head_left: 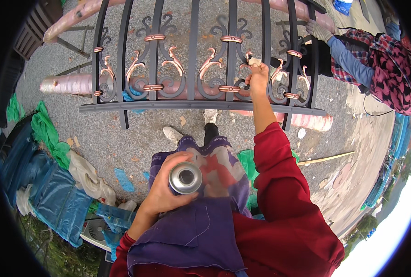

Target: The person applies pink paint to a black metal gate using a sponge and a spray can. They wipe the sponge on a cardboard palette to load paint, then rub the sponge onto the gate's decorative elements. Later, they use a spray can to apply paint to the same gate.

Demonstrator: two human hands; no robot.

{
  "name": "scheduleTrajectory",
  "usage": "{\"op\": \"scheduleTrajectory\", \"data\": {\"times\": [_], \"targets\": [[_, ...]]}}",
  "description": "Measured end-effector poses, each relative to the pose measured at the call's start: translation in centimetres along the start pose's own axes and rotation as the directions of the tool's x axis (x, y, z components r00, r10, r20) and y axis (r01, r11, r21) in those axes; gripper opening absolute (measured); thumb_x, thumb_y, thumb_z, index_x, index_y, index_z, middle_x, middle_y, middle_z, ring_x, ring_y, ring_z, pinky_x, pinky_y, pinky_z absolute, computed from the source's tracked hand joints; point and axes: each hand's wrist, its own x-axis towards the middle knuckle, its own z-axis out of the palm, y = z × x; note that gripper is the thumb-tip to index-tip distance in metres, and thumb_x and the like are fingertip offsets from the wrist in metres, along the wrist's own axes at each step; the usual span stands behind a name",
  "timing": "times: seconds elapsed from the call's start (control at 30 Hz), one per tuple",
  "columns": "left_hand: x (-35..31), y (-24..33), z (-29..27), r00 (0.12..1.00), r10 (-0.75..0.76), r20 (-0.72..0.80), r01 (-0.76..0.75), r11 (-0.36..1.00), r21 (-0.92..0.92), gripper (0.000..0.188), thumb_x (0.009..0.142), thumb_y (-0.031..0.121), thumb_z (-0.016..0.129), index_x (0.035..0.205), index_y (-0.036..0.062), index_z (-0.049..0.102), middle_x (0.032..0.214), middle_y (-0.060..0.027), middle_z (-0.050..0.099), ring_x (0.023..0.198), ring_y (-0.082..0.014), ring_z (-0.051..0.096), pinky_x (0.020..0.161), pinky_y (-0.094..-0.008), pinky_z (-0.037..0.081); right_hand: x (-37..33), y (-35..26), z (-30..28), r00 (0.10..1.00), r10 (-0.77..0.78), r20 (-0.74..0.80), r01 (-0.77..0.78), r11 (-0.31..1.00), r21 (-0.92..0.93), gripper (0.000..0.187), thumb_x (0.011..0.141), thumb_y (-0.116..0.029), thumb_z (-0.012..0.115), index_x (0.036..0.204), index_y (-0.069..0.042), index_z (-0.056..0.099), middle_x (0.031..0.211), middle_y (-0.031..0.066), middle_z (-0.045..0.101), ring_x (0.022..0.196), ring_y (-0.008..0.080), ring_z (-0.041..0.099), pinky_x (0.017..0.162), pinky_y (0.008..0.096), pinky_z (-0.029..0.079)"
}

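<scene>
In my left hand [166, 187], close to my purple apron, is a silver metal can [185, 178] with a round dark opening or dark content in its top. My right hand [259, 76] reaches forward with its fingers pinched on a small beige piece [255, 61], dark at one end; its exact kind is unclear. That piece is at a copper-coloured leaf on a scroll of the dark grey metal railing [194, 55]. Other leaves [175, 62] and bands [153, 87] on the railing are copper-coloured too.
Pink-wrapped poles [69, 85] lie under the railing. At the right, a co-worker's gloved hand [318, 31] is at the railing's end. Blue sheeting [60, 203], green plastic [46, 129] and white cloth [87, 177] lie to the left. A wooden stick [328, 158] lies at right.
</scene>
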Motion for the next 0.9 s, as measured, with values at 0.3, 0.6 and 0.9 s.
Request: {"op": "scheduleTrajectory", "data": {"times": [0.3, 0.6, 0.9], "targets": [[-0.2, 0.3, 0.3, 0.999, -0.031, -0.011, 0.031, 0.999, -0.023, 0.088, 0.059, 0.004, 0.083, 0.135, 0.0076, 0.04, 0.136, -0.0176, 0.046, 0.121, -0.0282, 0.053, 0.102, -0.0412, 0.042, 0.9, -2.6, -3.8, 0.998, -0.019, 0.061, 0.007, 0.98, 0.199, 0.008, 0.099, -0.01, 0.045, 0.106, -0.006, 0.046, 0.116, 0.0146, 0.065, 0.049, 0.007, 0.042, 0.042, 0.0242, 0.038], [0.0, 0.8, 0.0, 1.0, -0.008, -0.009, 0.007, 0.999, -0.049, 0.084, 0.062, 0.003, 0.082, 0.136, 0.0067, 0.04, 0.138, -0.0168, 0.044, 0.123, -0.027, 0.052, 0.105, -0.0405, 0.04, -8.1, -2.9, -2.2, 0.931, 0.273, 0.24, -0.362, 0.753, 0.549, 0.009, 0.093, -0.013, 0.063, 0.096, -0.013, 0.054, 0.094, 0.0023, 0.063, 0.059, 0.0069, 0.043, 0.053, 0.0217, 0.036], [-2.3, 0.8, -2.0, 0.991, 0.078, -0.107, -0.076, 0.997, 0.018, 0.09, 0.06, 0.007, 0.081, 0.14, 0.0061, 0.039, 0.148, -0.0177, 0.034, 0.14, -0.0334, 0.032, 0.113, -0.0431, 0.028, -25.7, -6.4, 6.6, 0.684, 0.381, 0.622, -0.707, 0.557, 0.436, 0.015, 0.09, -0.012, 0.067, 0.087, -0.018, 0.054, 0.082, -0.0029, 0.056, 0.065, 0.0092, 0.047, 0.057, 0.0242, 0.037]]}}
